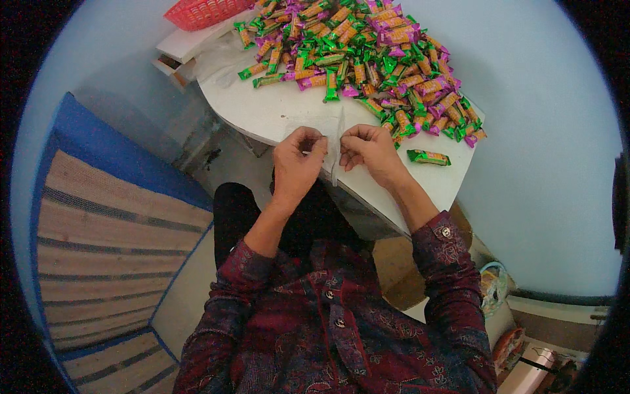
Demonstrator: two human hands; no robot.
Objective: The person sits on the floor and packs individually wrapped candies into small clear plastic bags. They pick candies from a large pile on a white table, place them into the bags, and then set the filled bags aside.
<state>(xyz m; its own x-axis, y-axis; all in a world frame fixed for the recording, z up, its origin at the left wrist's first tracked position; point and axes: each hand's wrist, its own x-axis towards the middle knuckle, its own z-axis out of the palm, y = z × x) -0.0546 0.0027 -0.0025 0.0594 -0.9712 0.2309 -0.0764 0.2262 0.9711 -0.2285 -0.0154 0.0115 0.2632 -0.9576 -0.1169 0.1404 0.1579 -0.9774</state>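
Note:
Over the near edge of a white table (256, 111), my left hand (301, 155) pinches the left side of a clear plastic bag (333, 125) between thumb and fingers. My right hand (369, 147) is at the bag's other side, thumb and fingertips closed on its edge. The bag is thin and see-through, and its opening is hard to make out. Beyond both hands lies a large heap of small wrapped snack bars (344, 54) in green and pink wrappers. One green-wrapped bar (429, 157) lies apart, to the right of my right hand.
A red plastic basket (206, 14) stands at the back left, near a white board (184, 42) and loose clear plastic (224, 64). A blue-framed slatted rack (118, 231) is at the left. A cardboard box (398, 268) sits below the table's right side.

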